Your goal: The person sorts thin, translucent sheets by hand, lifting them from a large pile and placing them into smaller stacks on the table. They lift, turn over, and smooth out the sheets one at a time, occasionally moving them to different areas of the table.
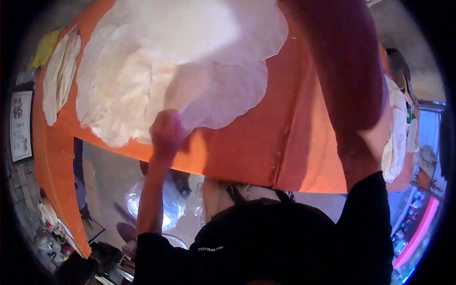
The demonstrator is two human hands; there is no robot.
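Several thin, pale, round sheets [123, 85], like flat dough or flatbread, lie overlapping on an orange-covered table [237, 152]. My left hand [166, 128] is closed at their near edge, its fingers curled over the rim of a sheet; motion blur softens the fingertips. From the right, my right arm [346, 71] stretches far forward over the table, and its hand lies beyond the top of the view. Across the upper sheets falls a bright patch of light, with a shadow beside it.
Folded pale sheets [61, 78] lie at the table's left side, and another folded stack [395, 128] lies at the right. Below the near edge sits a clear plastic bag [164, 204]. A framed sign [21, 124] stands at far left. The tablecloth has a crease [285, 137].
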